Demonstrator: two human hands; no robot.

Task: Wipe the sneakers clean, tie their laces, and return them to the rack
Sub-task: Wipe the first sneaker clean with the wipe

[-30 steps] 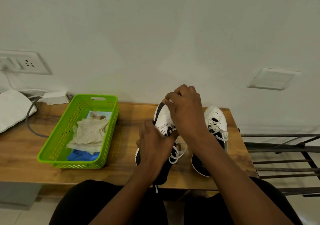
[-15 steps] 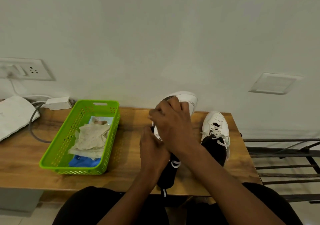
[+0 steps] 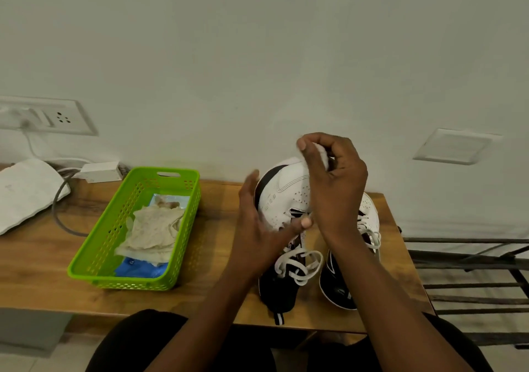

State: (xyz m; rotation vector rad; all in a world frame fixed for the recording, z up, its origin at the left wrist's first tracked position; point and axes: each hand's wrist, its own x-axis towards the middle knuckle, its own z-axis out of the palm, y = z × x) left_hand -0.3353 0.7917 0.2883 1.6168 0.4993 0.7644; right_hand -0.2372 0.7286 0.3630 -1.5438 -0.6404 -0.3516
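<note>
Bench (image 3: 43, 271): you are keeping both sneakers here, beside the rack (image 3: 472, 257).
Raised sneaker (image 3: 286, 194): you are tipping it toe-up, presenting the toecap for wiping.
Left grip (image 3: 257, 228): fingers lying straight, bracing the sole edge; thumb pressing the upper.
Right grip (image 3: 335, 188): pinching a white wipe (image 3: 322, 154) against the toecap.

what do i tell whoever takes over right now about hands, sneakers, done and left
Left hand: fingers straight, bracing the tipped-up sneaker on the table.
Right hand: pinches a white wipe at its toe.
Second sneaker stands beside it.
Done: wiping underway, nothing visibly finished.
Left: finish wiping, tie the loose laces, put both on the rack.
</note>
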